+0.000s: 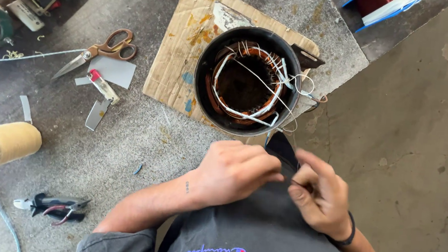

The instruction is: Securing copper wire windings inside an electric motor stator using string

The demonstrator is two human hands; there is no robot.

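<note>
A round black motor stator (247, 80) with copper windings and white sleeved leads stands on a piece of cardboard (179, 48). Thin white wires (290, 102) trail from its right rim toward me. My left hand (236, 172) is curled into a loose fist just below the stator, over my dark shirt. My right hand (320, 195) is beside it, its fingers pinched together on something thin, probably a wire end; what lies between the two hands is hidden.
Scissors (99, 51), a small red-tipped tool (102, 84) and grey paper strips (112, 70) lie left of the cardboard. A roll of yellowish twine (4, 143) and pliers (55, 208) sit at lower left. Bench clutter is at top left, a red spool (377, 2) top right.
</note>
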